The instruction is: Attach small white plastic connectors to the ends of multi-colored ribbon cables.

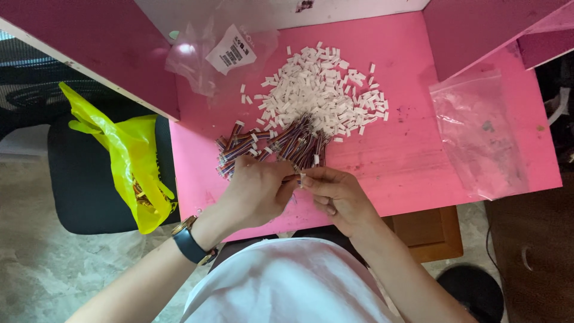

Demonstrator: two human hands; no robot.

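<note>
My left hand (pixel 257 191) and my right hand (pixel 335 191) meet near the front edge of the pink table (pixel 406 161). Together they pinch a small white connector (pixel 302 177) with a short multicoloured wire piece, fingers closed on it from both sides. Just beyond the hands lies a heap of multicoloured wire bundles (pixel 275 145). Behind that is a pile of small white plastic connectors (pixel 320 90). A dark watch is on my left wrist.
A clear plastic bag with a white label (pixel 218 51) lies at the back left. Another clear bag (pixel 478 131) lies at the right. A yellow plastic bag (pixel 134 161) rests on a black chair at the left. Pink partitions flank the table.
</note>
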